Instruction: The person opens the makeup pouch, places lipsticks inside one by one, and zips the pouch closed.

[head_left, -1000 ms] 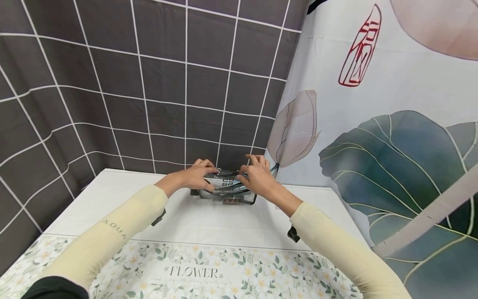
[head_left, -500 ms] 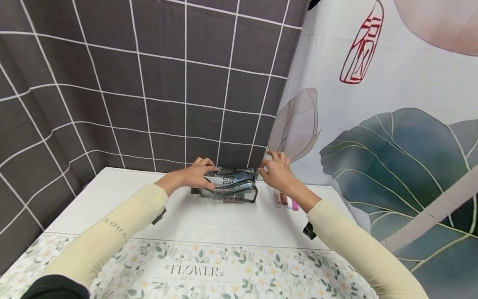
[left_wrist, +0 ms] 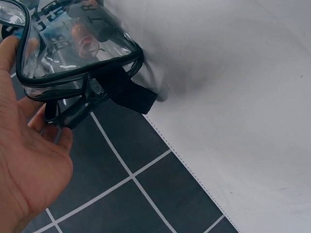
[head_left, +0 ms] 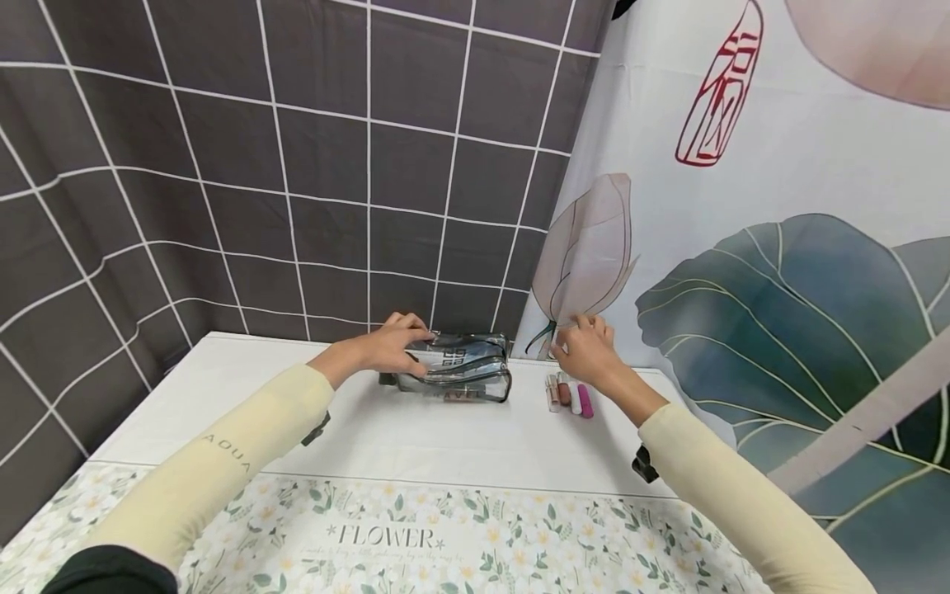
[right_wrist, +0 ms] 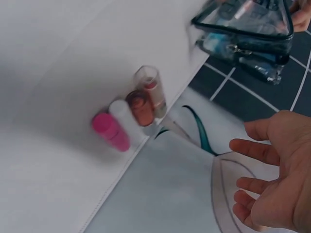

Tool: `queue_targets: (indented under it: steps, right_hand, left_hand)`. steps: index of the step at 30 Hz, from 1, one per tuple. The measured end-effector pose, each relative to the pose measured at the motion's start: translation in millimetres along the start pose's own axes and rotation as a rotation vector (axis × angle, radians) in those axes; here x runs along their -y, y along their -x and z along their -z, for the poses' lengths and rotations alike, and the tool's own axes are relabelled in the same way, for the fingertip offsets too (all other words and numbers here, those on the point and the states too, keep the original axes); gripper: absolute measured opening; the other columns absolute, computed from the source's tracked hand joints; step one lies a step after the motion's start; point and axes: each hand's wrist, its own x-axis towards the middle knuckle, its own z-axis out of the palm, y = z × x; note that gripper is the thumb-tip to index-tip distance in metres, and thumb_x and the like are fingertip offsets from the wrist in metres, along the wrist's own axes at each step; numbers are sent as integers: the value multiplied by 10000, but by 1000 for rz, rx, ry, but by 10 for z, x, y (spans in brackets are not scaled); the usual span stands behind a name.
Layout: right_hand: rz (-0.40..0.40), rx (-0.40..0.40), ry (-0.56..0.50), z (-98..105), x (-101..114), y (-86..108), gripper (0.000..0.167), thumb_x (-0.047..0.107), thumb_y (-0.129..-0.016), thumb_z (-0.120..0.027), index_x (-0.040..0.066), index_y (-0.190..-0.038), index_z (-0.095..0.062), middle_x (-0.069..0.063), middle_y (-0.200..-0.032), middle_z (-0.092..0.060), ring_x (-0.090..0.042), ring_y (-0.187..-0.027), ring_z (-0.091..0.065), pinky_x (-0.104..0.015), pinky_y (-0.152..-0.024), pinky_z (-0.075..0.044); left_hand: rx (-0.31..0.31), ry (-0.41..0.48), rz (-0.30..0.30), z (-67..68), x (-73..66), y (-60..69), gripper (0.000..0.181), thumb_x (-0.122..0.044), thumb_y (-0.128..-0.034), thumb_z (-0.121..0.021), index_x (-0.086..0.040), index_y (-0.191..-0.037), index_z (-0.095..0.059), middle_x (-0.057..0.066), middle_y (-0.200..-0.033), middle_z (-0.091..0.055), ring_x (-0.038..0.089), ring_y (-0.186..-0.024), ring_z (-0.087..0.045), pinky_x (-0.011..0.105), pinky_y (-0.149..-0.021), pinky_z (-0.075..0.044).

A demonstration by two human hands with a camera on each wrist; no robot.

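The left hand (head_left: 393,346) grips the left end of a clear, black-edged zip bag (head_left: 467,378) lying at the back of the white table. In the left wrist view, fingers and thumb of that hand (left_wrist: 36,150) curl round the bag's end (left_wrist: 73,53), beside its black tab. The right hand (head_left: 590,355) hangs empty above several small tubes, its fingers loosely bent. These are a clear-capped tube (right_wrist: 154,92), a brown one (right_wrist: 141,108), a white one (right_wrist: 124,116) and a pink one (right_wrist: 112,132), side by side. In the right wrist view, the right hand (right_wrist: 282,170) touches none of them.
A floral cloth (head_left: 386,536) with the word FLOWER covers the near part of the white table (head_left: 297,429). Behind stands a dark cloth with white grid lines (head_left: 319,165); to the right hangs a white cloth with leaf prints (head_left: 787,330).
The right hand has left the bag and moved right, above the tubes, which have come into sight. The left hand keeps its hold on the bag.
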Motion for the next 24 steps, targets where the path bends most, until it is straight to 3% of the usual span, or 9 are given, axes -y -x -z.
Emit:
queue_targets:
  steps: [9, 15, 18, 24]
  right_hand:
    - [-50, 106, 37, -51, -168, 159, 236, 198, -1058, -674, 17, -1056, -826, -416, -1610, -504, -634, -1465, -373, -734, -1125, -337]
    - [-120, 220, 118, -53, -227, 226, 224, 238, -1030, -707, 65, -895, -750, -282, -1217, -631, -556, -1271, -449, -672, -1038, -375]
    - [-155, 279, 152, -56, -244, 246, 215, 240, -1005, -720, 46, -916, -743, -224, -1103, -598, -509, -1184, -454, -658, -1027, -390]
    - [-195, 348, 172, -76, -271, 274, 223, 218, -991, -709, 0, -972, -750, -217, -1061, -585, -471, -1119, -437, -641, -1005, -406]
  left_hand:
    - [8, -4, -1, -4, -15, -9, 802, -360, -1000, -754, -24, -1686, -507, 179, -1700, -396, 362, -1499, -335, 627, -1255, -434]
    - [10, -31, -5, 20, -21, 7, 788, -367, -1005, -758, -42, -1682, -521, 168, -1668, -433, 355, -1470, -349, 615, -1220, -448]
    - [8, -85, -4, 35, -34, 3, 790, -407, -1000, -760, -56, -1673, -541, 160, -1648, -467, 347, -1452, -381, 603, -1208, -469]
    - [11, -199, 2, 62, -89, -15, 818, -484, -972, -757, -81, -1659, -569, 140, -1622, -511, 318, -1419, -444, 568, -1187, -518]
